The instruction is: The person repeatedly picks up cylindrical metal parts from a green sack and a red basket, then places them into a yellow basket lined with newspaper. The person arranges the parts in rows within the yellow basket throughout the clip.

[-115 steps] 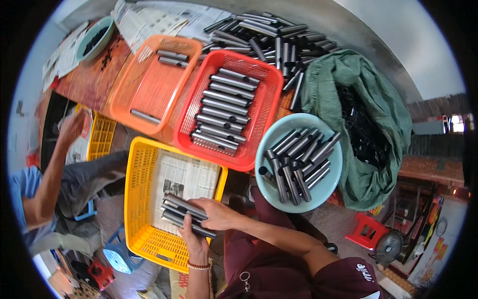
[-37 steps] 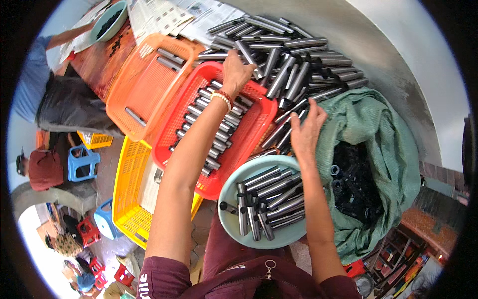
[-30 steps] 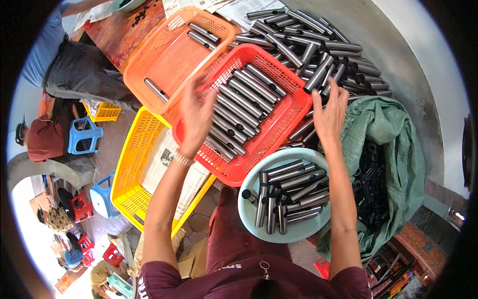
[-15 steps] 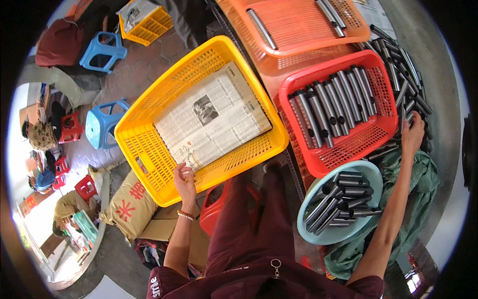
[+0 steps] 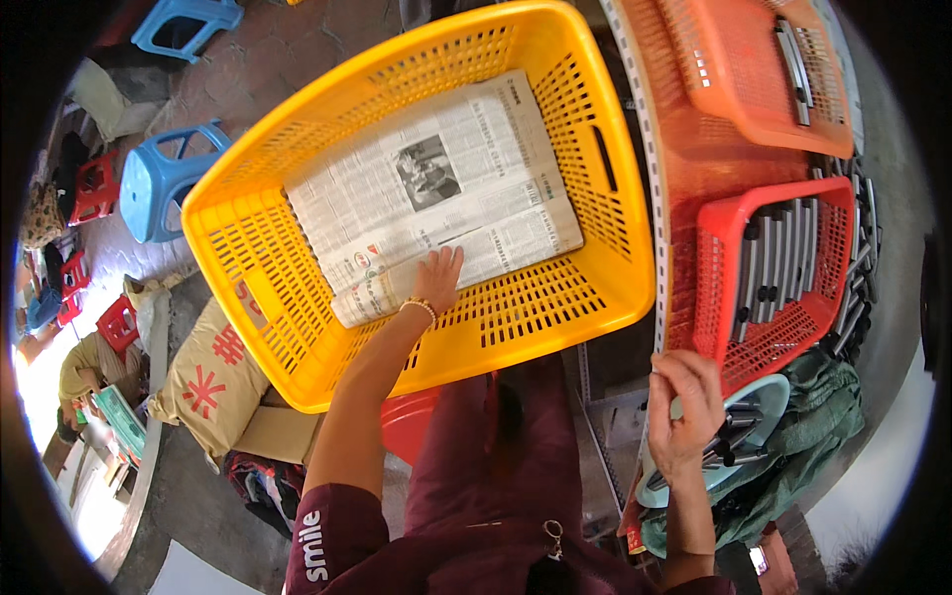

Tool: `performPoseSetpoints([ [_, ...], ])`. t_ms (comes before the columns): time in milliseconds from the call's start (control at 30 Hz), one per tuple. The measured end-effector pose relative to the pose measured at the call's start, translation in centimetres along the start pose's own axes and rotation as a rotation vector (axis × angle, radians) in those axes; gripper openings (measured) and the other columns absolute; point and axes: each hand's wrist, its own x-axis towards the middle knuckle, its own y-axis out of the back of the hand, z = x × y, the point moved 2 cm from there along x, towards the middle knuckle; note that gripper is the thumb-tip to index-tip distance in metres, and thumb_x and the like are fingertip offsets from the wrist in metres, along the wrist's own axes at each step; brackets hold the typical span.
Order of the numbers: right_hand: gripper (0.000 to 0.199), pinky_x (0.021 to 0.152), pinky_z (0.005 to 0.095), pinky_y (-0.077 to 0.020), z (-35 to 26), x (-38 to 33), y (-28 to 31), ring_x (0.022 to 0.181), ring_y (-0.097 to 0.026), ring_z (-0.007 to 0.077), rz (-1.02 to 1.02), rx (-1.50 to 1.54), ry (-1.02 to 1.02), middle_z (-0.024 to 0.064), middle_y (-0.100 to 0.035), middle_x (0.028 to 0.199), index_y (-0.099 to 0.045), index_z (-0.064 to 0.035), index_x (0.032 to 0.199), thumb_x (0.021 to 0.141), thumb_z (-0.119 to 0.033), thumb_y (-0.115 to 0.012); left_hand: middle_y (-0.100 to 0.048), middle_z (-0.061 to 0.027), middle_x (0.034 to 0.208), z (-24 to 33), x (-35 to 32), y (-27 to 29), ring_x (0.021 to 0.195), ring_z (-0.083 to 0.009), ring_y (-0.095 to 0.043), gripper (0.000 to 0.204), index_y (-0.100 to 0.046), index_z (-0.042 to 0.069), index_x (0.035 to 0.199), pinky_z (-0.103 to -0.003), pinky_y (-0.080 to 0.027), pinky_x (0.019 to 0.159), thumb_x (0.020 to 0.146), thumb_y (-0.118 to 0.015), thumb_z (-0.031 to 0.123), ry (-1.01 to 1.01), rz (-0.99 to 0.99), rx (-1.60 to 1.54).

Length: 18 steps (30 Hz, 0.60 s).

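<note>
My left hand (image 5: 438, 280) lies flat with fingers spread on folded newspaper (image 5: 476, 188), which lines the bottom of a large yellow plastic basket (image 5: 635, 248). My right hand (image 5: 686, 407) hovers between that basket and the pale blue bowl (image 5: 772, 399). Its fingers are curled toward the thumb, and no object shows in them. Dark metal tubes (image 5: 734, 436) lie in the bowl, partly hidden by this hand. Just beyond it, a red basket (image 5: 709, 288) holds a row of silver-and-black tubes (image 5: 778, 258).
An orange basket (image 5: 714, 59) with a few tubes stands at the far right. More loose tubes (image 5: 861, 288) and green sacking (image 5: 813, 446) lie beyond. Blue stools (image 5: 149, 188), a printed sack (image 5: 213, 377) and a seated person (image 5: 94, 362) are on the left.
My left hand has gone from the yellow basket's near rim onto the newspaper. The right hand has left the loose tubes and come back beside the bowl. The view has shifted.
</note>
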Motion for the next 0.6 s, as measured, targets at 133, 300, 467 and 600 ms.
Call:
performPoseSetpoints([
  [133, 0.022, 0.064, 0.03, -0.0474, 1.1, -1.5, -4.0, 0.074, -0.058, 0.0248, -0.094, 0.035, -0.098, 0.0126, -0.057, 0.085, -0.062, 0.0003, 0.09, 0.07, 0.009, -0.062, -0.044, -0.0105, 0.112, -0.1, 1.0, -3.5, 0.101, -0.0264, -0.047, 0.062, -0.04, 0.006, 0.118, -0.04, -0.046, 0.076, 0.067, -0.07, 0.025, -0.074, 0.18, 0.264],
  [300, 0.02, 0.061, 0.0305, -0.0477, 0.6, -1.7, -6.0, 0.07, -0.058, 0.0254, -0.136, 0.086, -0.105, 0.0121, -0.057, 0.082, -0.062, -0.0002, 0.089, 0.071, 0.008, -0.061, -0.051, -0.0123, 0.105, -2.9, 1.0, -3.7, 0.098, -0.0292, -0.052, 0.042, -0.049, 0.005, 0.104, -0.04, -0.045, 0.081, 0.069, -0.07, 0.016, -0.12, 0.054, -0.187],
  [467, 0.018, 0.06, 0.0314, -0.0476, 0.0, -1.5, -6.6, 0.069, -0.058, 0.0265, -0.177, 0.132, -0.154, 0.0132, -0.058, 0.082, -0.061, 0.0009, 0.089, 0.072, 0.007, -0.06, -0.058, -0.013, 0.11, -10.8, 3.0, 0.4, 0.102, -0.0294, -0.052, 0.032, -0.058, 0.003, 0.108, -0.038, -0.04, 0.09, 0.08, -0.056, 0.02, -0.18, -0.044, -0.475],
  [600, 0.016, 0.061, 0.0323, -0.0476, 0.3, -1.5, -7.0, 0.069, -0.058, 0.0277, -0.19, 0.158, -0.246, 0.0142, -0.058, 0.081, -0.061, 0.002, 0.089, 0.073, 0.006, -0.059, -0.057, -0.0183, 0.109, -16.0, 7.7, 9.4, 0.098, -0.0366, -0.054, 0.031, -0.058, 0.004, 0.109, -0.039, -0.044, 0.086, 0.08, -0.053, 0.013, 0.025, -0.022, -0.528],
])
